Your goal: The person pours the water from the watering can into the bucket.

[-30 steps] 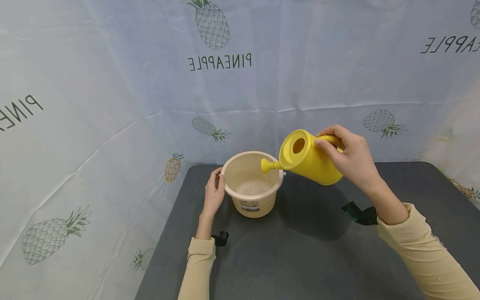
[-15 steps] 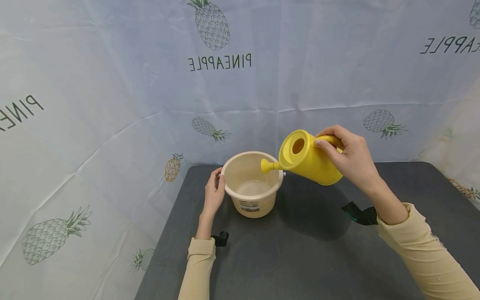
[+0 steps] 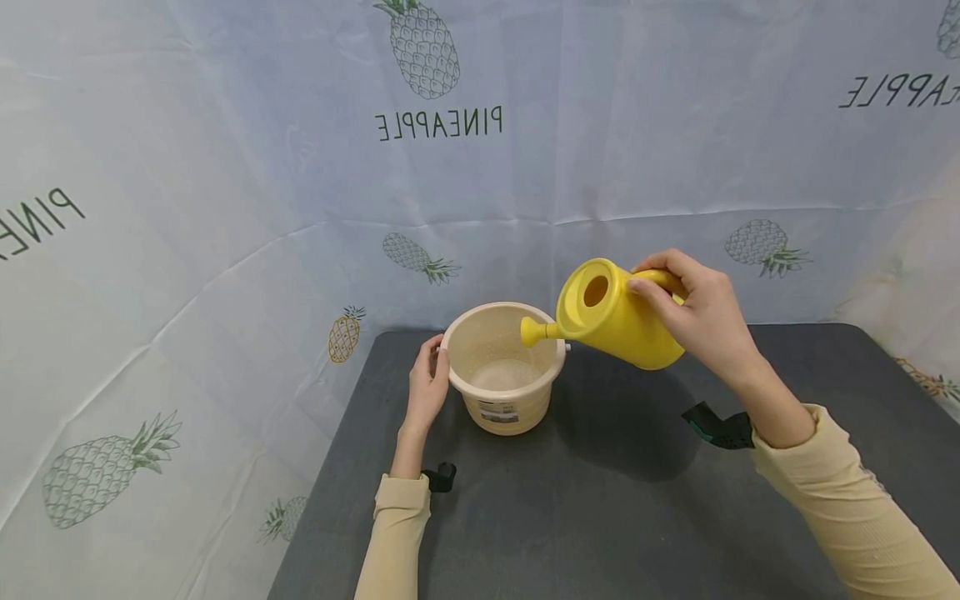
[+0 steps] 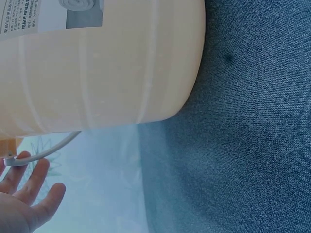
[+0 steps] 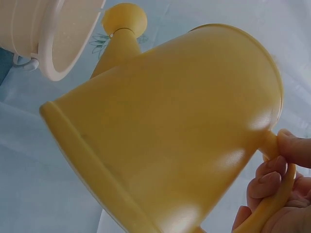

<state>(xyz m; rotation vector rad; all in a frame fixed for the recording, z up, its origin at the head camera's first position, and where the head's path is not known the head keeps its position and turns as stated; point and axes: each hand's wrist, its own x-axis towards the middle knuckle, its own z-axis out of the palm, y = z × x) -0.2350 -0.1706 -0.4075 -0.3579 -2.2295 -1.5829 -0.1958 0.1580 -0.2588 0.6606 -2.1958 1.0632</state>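
Observation:
A cream plastic bucket (image 3: 504,408) stands upright on the dark table, a printed label on its front. My left hand (image 3: 429,387) touches its left rim, thumb toward me. In the left wrist view the hand's fingers (image 4: 36,182) are loosely extended beside the thin grey bail handle (image 4: 48,151). My right hand (image 3: 701,317) grips the handle of a yellow watering can (image 3: 626,321), fingers curled round it. The can is tilted left, its spout's rose (image 3: 532,332) over the bucket's mouth. Small specks dot the bucket's inner wall (image 3: 480,342).
The dark table (image 3: 570,517) reaches back to a white cloth backdrop (image 3: 637,125) printed with pineapples. More of this cloth hangs along the left side. Black straps with camera mounts (image 3: 720,427) sit at both wrists.

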